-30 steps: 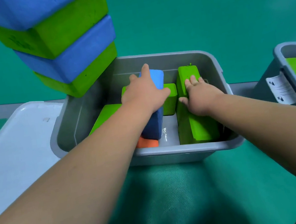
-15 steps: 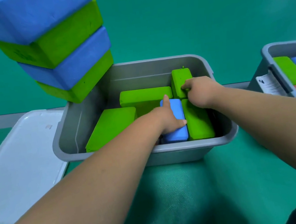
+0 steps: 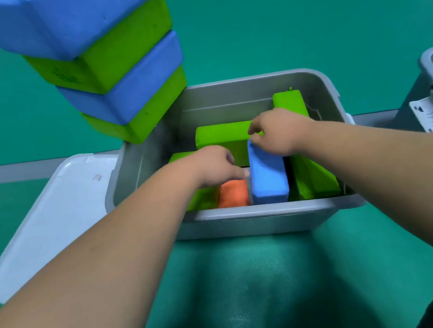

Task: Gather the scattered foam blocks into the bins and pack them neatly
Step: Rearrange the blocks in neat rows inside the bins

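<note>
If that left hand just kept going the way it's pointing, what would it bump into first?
Most likely the blue block: the left hand points toward its side, close beside it inside the grey bin. Whether they already touch is unclear.

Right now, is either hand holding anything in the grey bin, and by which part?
The right hand pinches the blue block at its far end. The left hand is down beside it; whether it holds anything cannot be told.
</note>
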A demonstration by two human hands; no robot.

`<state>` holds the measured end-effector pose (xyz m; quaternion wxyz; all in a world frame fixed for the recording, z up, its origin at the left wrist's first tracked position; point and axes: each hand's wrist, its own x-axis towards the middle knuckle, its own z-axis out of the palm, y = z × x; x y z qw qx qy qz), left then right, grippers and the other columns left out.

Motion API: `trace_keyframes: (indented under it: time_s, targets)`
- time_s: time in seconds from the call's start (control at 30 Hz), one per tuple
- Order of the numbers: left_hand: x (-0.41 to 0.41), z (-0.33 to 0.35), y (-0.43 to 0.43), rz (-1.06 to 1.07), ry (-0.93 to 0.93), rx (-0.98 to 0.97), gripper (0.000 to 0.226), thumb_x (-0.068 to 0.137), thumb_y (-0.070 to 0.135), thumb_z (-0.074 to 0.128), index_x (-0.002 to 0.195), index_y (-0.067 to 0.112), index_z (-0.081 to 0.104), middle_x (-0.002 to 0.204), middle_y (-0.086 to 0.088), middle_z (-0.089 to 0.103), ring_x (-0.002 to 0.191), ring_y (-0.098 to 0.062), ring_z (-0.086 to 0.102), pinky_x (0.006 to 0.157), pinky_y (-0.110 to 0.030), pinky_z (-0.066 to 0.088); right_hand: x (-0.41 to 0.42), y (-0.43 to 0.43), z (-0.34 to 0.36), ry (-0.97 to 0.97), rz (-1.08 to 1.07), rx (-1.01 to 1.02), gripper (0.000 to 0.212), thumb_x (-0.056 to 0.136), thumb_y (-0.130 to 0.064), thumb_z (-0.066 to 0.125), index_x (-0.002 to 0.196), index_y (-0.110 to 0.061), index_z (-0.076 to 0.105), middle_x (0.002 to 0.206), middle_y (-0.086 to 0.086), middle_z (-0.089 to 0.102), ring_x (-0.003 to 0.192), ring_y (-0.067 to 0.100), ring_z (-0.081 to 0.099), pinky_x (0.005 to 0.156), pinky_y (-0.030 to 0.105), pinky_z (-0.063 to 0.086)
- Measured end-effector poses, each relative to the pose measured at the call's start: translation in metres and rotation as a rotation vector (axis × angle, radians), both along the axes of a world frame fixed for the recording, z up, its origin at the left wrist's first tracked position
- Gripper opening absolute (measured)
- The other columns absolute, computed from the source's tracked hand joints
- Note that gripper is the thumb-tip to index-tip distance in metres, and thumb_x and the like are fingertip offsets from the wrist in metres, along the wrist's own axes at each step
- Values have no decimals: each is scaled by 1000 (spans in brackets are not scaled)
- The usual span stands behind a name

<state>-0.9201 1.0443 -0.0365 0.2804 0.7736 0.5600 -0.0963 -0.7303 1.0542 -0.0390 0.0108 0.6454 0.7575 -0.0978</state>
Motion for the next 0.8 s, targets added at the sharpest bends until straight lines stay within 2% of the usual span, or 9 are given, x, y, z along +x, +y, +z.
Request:
trace_keyframes:
  time_s: [0.1, 0.2, 0.3, 0.4, 0.67, 0.8]
  targets:
    - [-31, -4, -2, -34, 255, 13, 78, 86, 62, 74, 143, 11, 56, 143, -13, 60, 127, -32, 59, 102, -38, 50, -15, 0, -7, -183, 29, -133, 64, 93, -68, 53, 120, -11, 65, 122, 15, 69, 114, 36, 63, 87, 38, 50]
    - [-57, -17, -6, -66, 415, -53, 91, 81, 68, 74, 149, 15, 48, 148, -14, 52, 129, -36, 56, 100, -40, 50, -26, -2, -17, -241, -17, -199, 86, 81, -79, 60, 132, -11, 53, 137, 16, 59, 124, 38, 58, 96, 44, 50]
    - [-72, -32, -3, -81, 413, -61, 91, 84, 63, 74, 155, 20, 37, 153, -14, 42, 135, -40, 49, 109, -49, 46, -35, -5, -22, -294, -42, -189, 78, 88, -65, 59, 141, -8, 45, 144, 17, 48, 133, 41, 48, 106, 50, 45]
    - [-76, -40, 1, -105, 402, -33, 91, 85, 56, 75, 158, 23, 33, 154, -15, 39, 138, -42, 45, 112, -54, 42, -42, -8, -27, -326, -27, -196, 66, 95, -53, 51, 141, -6, 46, 143, 19, 45, 133, 42, 42, 107, 50, 39]
    - [-81, -49, 2, -149, 367, 19, 65, 90, 44, 69, 146, 18, 46, 143, -17, 45, 128, -46, 49, 106, -54, 47, -49, 5, -21, -403, 4, -340, 49, 100, -31, 38, 140, -7, 51, 141, 24, 45, 128, 45, 43, 103, 51, 40]
    - [-85, -50, 3, -112, 310, 12, 75, 85, 49, 75, 147, 21, 46, 144, -16, 45, 130, -44, 50, 107, -54, 46, -54, 13, -17, -402, -36, -377, 42, 97, -23, 38, 128, -8, 63, 139, 23, 53, 125, 45, 51, 100, 47, 45]
